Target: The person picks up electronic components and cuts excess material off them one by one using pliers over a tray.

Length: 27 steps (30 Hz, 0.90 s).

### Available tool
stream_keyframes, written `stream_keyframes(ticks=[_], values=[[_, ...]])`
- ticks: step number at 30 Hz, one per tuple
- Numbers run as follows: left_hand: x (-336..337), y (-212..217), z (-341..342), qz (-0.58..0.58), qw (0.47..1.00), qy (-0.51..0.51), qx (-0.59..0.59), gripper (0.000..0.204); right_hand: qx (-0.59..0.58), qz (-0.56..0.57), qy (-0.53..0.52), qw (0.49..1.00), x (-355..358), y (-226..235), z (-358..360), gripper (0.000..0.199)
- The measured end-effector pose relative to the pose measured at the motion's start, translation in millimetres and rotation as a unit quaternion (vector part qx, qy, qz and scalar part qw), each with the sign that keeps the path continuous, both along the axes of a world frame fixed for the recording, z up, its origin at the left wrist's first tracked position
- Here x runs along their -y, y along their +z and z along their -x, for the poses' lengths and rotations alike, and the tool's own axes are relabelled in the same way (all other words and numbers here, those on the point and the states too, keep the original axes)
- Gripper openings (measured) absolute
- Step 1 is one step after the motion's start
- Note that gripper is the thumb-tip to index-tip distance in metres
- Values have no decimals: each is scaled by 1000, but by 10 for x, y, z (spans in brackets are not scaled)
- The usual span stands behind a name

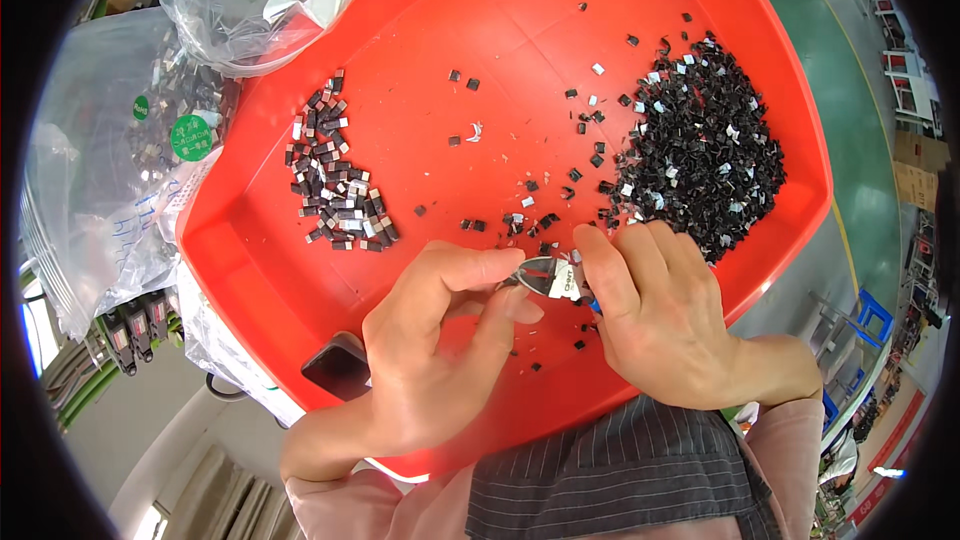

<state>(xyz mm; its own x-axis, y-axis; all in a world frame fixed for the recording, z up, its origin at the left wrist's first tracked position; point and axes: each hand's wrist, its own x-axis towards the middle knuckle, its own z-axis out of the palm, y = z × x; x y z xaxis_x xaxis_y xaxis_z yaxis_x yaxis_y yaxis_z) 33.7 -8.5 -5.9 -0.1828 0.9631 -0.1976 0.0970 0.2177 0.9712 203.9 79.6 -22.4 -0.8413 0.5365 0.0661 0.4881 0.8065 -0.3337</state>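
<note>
My right hand [665, 315] is closed around a pair of small pliers or cutters [565, 282], with a bit of blue handle showing under the fingers. The tool's head points left, toward my left hand [430, 325]. There the thumb and forefinger are pinched together right at the jaws; what they hold is mostly hidden and too small to name. Beneath both hands is a red plastic tray [420, 50]. Small black parts with silvery metal ends [340, 190] lie heaped on its left side. A larger heap of black scraps with some white bits [700, 140] covers its right side.
Loose black scraps [520, 225] are scattered between the heaps. A dark phone-like object [338, 368] rests at the tray's lower left. Clear plastic bags of small metal parts [95, 160] stand beyond the left rim. At far right, a blue stool [873, 318] stands on the floor.
</note>
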Motion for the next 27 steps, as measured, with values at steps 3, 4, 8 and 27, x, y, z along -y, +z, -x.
stream_keyframes(ticks=[3,4,8,27], values=[[-4,-79,-20,-44,999,32,4,28,-32,139,-2,990,13,59,-18,39],[-9,-50,-11,-23,998,35,44,28,-34,174,6,984,-3,83,-15,38],[-38,-21,17,6,997,28,66,26,-30,230,-1,973,-30,122,-26,33],[-15,-178,-75,-90,980,-11,-179,29,64,34,17,997,6,89,-67,37]])
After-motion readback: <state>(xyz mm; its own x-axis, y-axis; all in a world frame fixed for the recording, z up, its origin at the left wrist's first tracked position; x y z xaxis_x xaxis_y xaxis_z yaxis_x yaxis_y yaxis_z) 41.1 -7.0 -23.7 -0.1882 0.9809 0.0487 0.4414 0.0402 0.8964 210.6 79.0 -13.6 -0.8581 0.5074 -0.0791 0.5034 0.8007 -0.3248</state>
